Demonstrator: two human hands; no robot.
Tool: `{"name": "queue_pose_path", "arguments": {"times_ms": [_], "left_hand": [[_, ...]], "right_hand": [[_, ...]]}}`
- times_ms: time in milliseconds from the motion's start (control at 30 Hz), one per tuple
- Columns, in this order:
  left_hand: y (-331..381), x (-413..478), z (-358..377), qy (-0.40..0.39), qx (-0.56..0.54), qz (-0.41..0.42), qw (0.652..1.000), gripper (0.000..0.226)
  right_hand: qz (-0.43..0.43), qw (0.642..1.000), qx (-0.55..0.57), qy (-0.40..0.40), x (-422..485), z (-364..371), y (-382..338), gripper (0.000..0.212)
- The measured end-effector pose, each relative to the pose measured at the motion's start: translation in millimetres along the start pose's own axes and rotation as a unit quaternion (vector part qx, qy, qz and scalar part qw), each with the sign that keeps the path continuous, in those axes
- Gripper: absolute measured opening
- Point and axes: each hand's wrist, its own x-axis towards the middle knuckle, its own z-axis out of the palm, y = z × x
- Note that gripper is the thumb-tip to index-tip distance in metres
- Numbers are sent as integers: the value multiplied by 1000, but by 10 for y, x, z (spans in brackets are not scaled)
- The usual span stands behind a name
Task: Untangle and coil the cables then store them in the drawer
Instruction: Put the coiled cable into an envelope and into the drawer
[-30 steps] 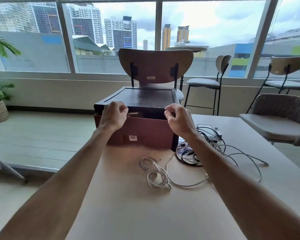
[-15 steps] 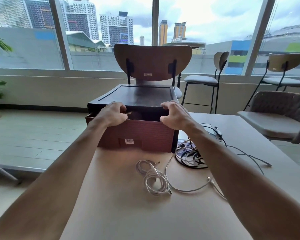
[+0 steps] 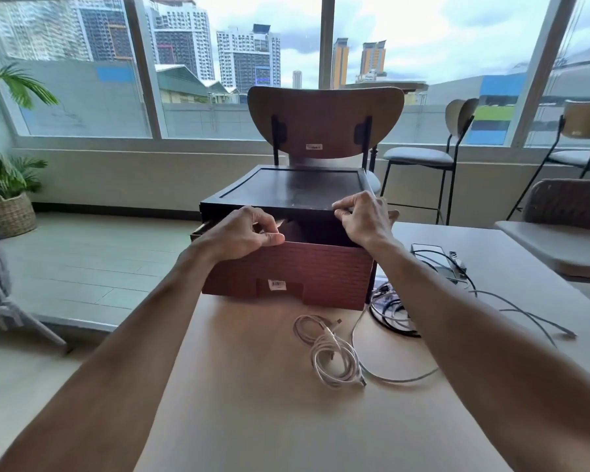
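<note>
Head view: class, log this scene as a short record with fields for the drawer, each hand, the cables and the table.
drawer: reddish-brown front, partly pulled out of its black case
left hand: grips the drawer front's top edge
right hand: fingers curled at the case's front edge, grip unclear
white cable: loosely coiled on the table, before the drawer
dark cables: tangled heap right of the drawer

Matt ribbed brown drawer front, smooth pale wood-look table, glossy white cable
</note>
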Motion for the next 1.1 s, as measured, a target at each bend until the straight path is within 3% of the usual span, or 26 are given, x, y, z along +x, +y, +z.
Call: {"name": "queue_pose_path", "arguments": {"times_ms": [433, 600, 700, 800, 900, 967, 1100], "left_hand": [[84, -208, -357, -178, -34, -6, 983, 10], [85, -211, -401, -205, -38, -23, 978, 11], [68, -198, -359, -180, -66, -27, 981, 15], [6, -182, -256, -79, -84, -36, 993, 18], [-73, -134, -167, 25, 49, -80, 995, 13], [-56, -95, -111, 34, 105, -113, 987, 18], [134, 11, -29, -21, 152, -177, 972, 38]], "right_hand": [[38, 999, 2, -21, 81, -84, 28, 13], [36, 999, 5, -12, 55, -82, 30, 14], [36, 999, 4, -11, 62, -102, 44, 15], [33, 999, 4, -8, 65, -95, 57, 15], [26, 1000, -3, -7, 45, -71, 65, 15], [15, 1000, -10, -10, 27, -62, 65, 14], [5, 1000, -22, -22, -4, -73, 84, 20]]}}
